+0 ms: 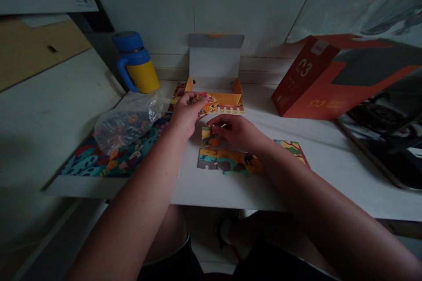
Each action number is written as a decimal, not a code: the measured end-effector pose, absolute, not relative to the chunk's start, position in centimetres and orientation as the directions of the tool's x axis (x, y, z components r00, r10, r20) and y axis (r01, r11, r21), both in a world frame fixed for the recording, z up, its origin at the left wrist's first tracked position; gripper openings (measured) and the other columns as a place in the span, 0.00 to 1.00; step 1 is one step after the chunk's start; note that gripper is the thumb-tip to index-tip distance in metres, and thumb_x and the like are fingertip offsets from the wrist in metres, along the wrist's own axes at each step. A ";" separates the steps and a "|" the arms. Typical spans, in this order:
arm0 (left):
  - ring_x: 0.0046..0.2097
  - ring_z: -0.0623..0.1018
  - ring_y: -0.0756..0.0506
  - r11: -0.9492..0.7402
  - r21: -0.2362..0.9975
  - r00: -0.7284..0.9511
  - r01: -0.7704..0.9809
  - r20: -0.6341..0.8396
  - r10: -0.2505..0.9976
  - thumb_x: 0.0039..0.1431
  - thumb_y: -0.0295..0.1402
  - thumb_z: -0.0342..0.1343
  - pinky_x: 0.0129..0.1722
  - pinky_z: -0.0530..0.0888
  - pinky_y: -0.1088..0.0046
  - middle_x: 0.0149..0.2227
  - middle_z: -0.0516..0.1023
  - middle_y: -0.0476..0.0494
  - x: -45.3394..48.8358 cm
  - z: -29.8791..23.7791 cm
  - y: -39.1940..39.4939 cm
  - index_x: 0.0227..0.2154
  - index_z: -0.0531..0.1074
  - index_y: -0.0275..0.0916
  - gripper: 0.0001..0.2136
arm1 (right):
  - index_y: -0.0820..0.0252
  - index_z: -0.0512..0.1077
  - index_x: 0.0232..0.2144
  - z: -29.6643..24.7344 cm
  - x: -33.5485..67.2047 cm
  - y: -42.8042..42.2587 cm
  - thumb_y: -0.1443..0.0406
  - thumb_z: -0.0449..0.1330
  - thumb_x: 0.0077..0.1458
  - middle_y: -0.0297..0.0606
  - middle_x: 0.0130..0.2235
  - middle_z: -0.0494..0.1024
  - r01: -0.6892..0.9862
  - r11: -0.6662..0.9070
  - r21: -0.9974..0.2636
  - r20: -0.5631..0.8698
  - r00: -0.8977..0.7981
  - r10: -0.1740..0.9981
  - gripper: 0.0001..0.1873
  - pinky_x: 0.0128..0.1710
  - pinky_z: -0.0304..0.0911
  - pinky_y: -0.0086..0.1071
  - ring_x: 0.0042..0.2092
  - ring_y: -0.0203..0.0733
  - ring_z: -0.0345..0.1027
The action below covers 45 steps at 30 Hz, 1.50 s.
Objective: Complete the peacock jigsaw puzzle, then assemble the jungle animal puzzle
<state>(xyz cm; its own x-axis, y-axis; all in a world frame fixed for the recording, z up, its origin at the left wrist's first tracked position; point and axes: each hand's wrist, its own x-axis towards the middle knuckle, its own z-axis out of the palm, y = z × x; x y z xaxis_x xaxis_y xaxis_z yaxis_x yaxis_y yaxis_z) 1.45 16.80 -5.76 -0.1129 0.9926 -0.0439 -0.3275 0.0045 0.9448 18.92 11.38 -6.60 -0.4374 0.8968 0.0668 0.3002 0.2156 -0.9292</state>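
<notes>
My left hand (185,116) is closed around several jigsaw puzzle pieces (210,104), yellow and orange, held up just in front of the open box. Thumb and fingers of my right hand (240,131) pinch the top edge of a puzzle piece (208,138) with green, yellow and orange print. That piece lies just above a strip of joined puzzle (224,163), which shows grey and teal animal shapes on yellow. My right wrist and forearm hide the strip's right end. Another patch of puzzle (292,148) shows beyond that forearm.
An open orange box (227,98) stands at the back, lid raised. Left lie a clear plastic bag (127,123) and a colourful printed sheet (89,158); behind them is a blue-yellow jug (141,70). A red-orange carton (306,79) stands right, beside a dark object (382,127).
</notes>
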 end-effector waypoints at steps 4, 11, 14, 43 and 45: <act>0.44 0.84 0.43 0.024 0.951 -0.111 -0.309 -0.061 0.992 0.56 0.32 0.73 0.37 0.82 0.69 0.42 0.84 0.45 1.5 -5.8 16.8 0.41 0.74 0.43 0.14 | 0.56 0.79 0.47 -6.8 18.7 10.9 0.66 0.60 0.68 0.35 0.37 0.83 0.357 0.200 -0.913 0.023 -0.444 0.896 0.08 0.30 0.68 0.31 0.31 0.37 0.73; 0.46 0.85 0.42 0.031 0.950 -0.105 -0.310 -0.067 0.992 0.56 0.32 0.73 0.36 0.82 0.71 0.43 0.84 0.45 1.4 -5.9 16.8 0.41 0.74 0.43 0.14 | 0.56 0.79 0.49 -7.2 18.6 10.9 0.68 0.61 0.67 0.36 0.40 0.85 0.495 0.343 -0.798 0.133 -0.411 0.902 0.11 0.36 0.69 0.33 0.35 0.40 0.77; 0.46 0.85 0.42 0.023 0.952 -0.101 -0.307 -0.057 0.993 0.57 0.31 0.73 0.35 0.82 0.70 0.43 0.84 0.45 1.4 -5.9 16.8 0.41 0.74 0.42 0.13 | 0.56 0.80 0.49 -7.2 18.7 10.9 0.68 0.62 0.66 0.38 0.40 0.84 0.558 0.388 -0.733 0.159 -0.414 0.896 0.11 0.37 0.68 0.34 0.36 0.41 0.76; 0.32 0.75 0.50 -0.026 0.999 0.178 -0.042 0.033 0.984 0.53 0.42 0.77 0.26 0.64 0.78 0.39 0.82 0.46 2.1 -6.5 15.5 0.42 0.81 0.42 0.17 | 0.57 0.72 0.49 -7.5 21.2 12.8 0.56 0.70 0.64 0.34 0.35 0.77 0.238 0.112 -0.965 0.104 -0.048 0.993 0.17 0.21 0.61 0.29 0.26 0.35 0.68; 0.34 0.76 0.49 0.027 0.997 0.165 -0.071 -0.015 0.986 0.54 0.39 0.76 0.26 0.64 0.79 0.41 0.82 0.46 2.1 -6.3 15.5 0.41 0.80 0.41 0.15 | 0.56 0.71 0.53 -7.2 21.3 12.6 0.56 0.68 0.66 0.32 0.34 0.76 0.201 0.103 -0.974 0.098 -0.035 0.995 0.18 0.21 0.61 0.29 0.25 0.35 0.67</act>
